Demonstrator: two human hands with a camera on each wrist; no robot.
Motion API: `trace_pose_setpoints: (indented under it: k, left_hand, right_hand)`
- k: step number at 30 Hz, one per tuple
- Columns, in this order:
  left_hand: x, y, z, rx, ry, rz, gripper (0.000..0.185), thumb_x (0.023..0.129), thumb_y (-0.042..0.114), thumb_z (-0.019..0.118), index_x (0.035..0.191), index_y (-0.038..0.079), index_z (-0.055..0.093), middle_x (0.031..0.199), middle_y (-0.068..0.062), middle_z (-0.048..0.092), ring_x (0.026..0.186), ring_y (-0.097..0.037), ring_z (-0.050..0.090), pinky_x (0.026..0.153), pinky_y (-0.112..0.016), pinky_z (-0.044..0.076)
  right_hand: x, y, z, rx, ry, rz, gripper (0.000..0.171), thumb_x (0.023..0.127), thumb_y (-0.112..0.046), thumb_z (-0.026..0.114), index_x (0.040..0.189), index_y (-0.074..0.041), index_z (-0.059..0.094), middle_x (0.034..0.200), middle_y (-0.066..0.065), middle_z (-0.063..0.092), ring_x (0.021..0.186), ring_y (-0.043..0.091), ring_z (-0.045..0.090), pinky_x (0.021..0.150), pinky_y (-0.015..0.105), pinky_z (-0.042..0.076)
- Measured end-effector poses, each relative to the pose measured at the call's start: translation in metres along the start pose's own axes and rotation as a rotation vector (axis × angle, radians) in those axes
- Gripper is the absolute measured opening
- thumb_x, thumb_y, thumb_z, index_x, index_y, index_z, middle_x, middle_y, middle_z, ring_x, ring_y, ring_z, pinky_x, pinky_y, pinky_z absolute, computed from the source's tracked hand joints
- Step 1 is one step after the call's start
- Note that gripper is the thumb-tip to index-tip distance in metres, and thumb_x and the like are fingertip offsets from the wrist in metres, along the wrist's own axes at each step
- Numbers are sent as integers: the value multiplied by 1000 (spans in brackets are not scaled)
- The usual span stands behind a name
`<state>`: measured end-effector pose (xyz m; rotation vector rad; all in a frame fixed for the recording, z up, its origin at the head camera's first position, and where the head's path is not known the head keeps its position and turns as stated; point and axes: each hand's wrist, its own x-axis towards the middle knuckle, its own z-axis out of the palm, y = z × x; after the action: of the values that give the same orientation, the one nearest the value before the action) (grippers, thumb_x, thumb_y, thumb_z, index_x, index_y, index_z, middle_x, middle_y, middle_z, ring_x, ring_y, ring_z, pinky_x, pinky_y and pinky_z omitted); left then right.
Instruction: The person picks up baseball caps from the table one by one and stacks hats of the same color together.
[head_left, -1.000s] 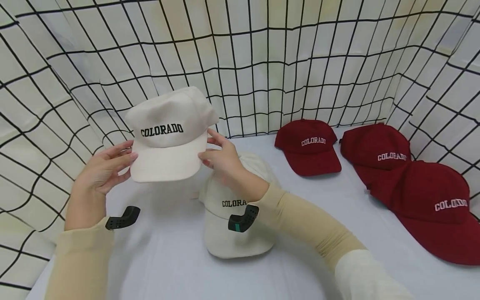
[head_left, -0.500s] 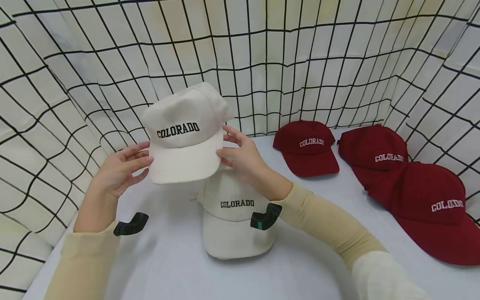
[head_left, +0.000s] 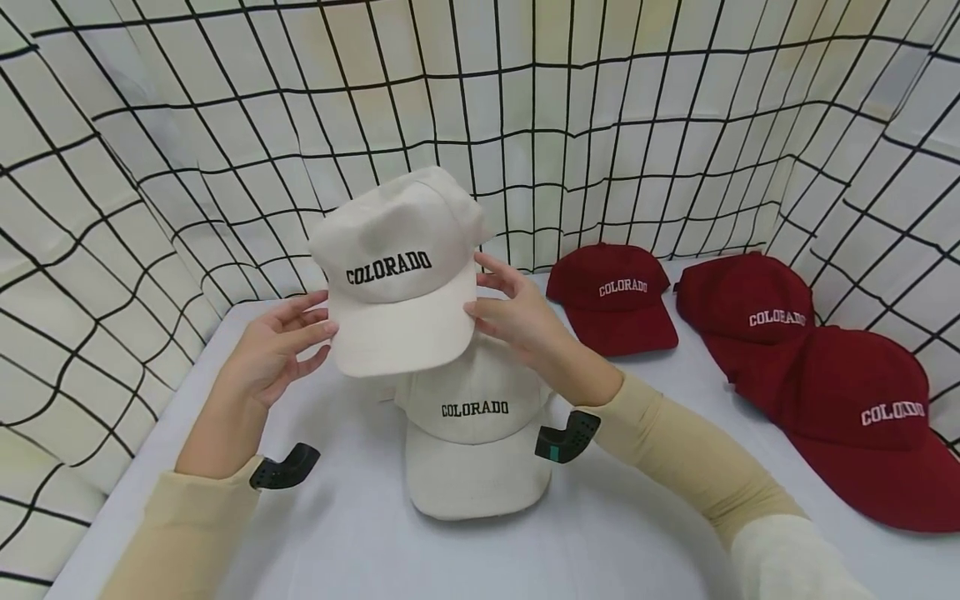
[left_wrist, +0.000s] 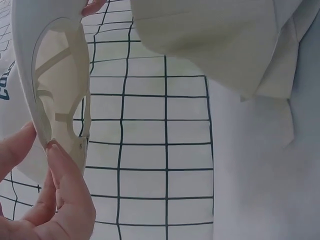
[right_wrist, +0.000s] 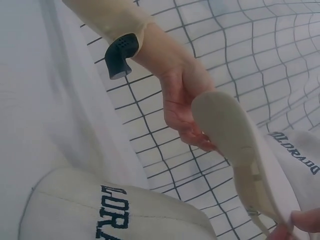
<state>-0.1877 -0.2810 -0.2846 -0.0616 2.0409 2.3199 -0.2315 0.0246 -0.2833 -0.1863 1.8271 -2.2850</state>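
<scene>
A cream baseball cap point(head_left: 405, 325) with dark COLORADO lettering is held up in the air between both hands. My left hand point(head_left: 273, 346) pinches the left edge of its brim, thumb on one face and fingers behind. At the opposite side my right hand point(head_left: 517, 312) pinches the brim's right edge. Its hollow underside point(left_wrist: 62, 75) and back strap show in the left wrist view. Beneath the held cap a second cream cap point(head_left: 476, 467) lies on the white table point(head_left: 337, 542), its crown partly covered by the held one and by my right hand.
Three dark red COLORADO caps lie on the right: a small one point(head_left: 615, 300) at the back, another point(head_left: 750, 292) beside it, and a third point(head_left: 870, 417) overlapping that one nearer the front. A white cloth with a black grid point(head_left: 525, 100) walls the back and sides.
Both hands have carried the held cream cap to the right, so it now overlaps the top of the lying cream cap. The red caps have not moved.
</scene>
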Motion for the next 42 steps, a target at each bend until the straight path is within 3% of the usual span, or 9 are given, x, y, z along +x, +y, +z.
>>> trace_pose_setpoints:
  k: [6, 15, 22, 28, 42]
  left_hand:
    - [0, -10, 11, -30, -7, 7, 41, 95, 0, 71, 128, 20, 58, 106, 3, 60, 90, -7, 62, 76, -23, 55]
    - [5, -18, 32, -78, -52, 42, 45, 98, -1, 65, 137, 16, 52, 106, 1, 58, 88, -7, 62, 77, -22, 53]
    - [6, -19, 40, -101, -56, 31, 45, 99, -1, 64, 138, 17, 52, 107, 0, 57, 86, -7, 62, 76, -21, 53]
    - [5, -24, 45, -107, -63, -10, 47, 100, 0, 62, 143, 15, 48, 106, 0, 57, 85, -7, 61, 75, -21, 51]
    - [11, -32, 57, -74, -53, -82, 59, 100, 3, 63, 154, 9, 38, 106, 1, 56, 86, -6, 61, 76, -21, 52]
  right_hand:
    - [-7, -2, -12, 6, -10, 2, 67, 94, 6, 68, 153, -21, 49, 138, 8, 52, 114, 22, 57, 94, 38, 56]
    - [-7, -2, -36, 10, 6, 26, 65, 96, 3, 66, 154, -23, 49, 143, 8, 50, 128, 22, 48, 103, 45, 50]
    - [-5, -1, -48, 18, -2, 47, 65, 98, 2, 65, 154, -24, 48, 141, 8, 49, 122, 21, 50, 101, 43, 49]
    - [-5, 3, -55, 18, 1, 99, 64, 99, -1, 64, 155, -25, 47, 146, 9, 48, 118, 21, 53, 96, 37, 50]
    - [-5, 15, -70, 32, 38, 164, 64, 100, 0, 61, 157, -24, 43, 149, 11, 48, 113, 21, 55, 102, 41, 46]
